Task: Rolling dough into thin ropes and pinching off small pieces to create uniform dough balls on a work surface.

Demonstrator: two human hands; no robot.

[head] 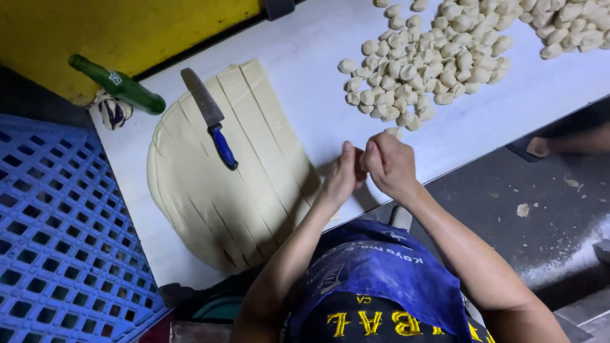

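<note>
1. White tabletop (330, 38) carries a green bottle (117, 84) at its left end, beside a blue crate (57, 235).
2. Blue-handled knife (210, 114) lies on a dough sheet (235, 171) cut into strips.
3. Left hand (342, 174) and right hand (389, 164) touch at the near edge, fingers pinched together; what they hold is hidden.
4. Dough pieces (426, 70) are heaped towards the far right.

A person's left hand (341, 174) and right hand (389, 164) meet fingertip to fingertip over the white bench (330, 44), beside a flat pale sheet of dough cut into long strips (225, 171). A blue-handled steel knife (210, 116) lies on the sheet. A heap of small pale dough pieces (432, 63) spreads nearby; a green glass bottle (117, 84) rests at the bench's corner, above a blue plastic crate (57, 235).
</note>
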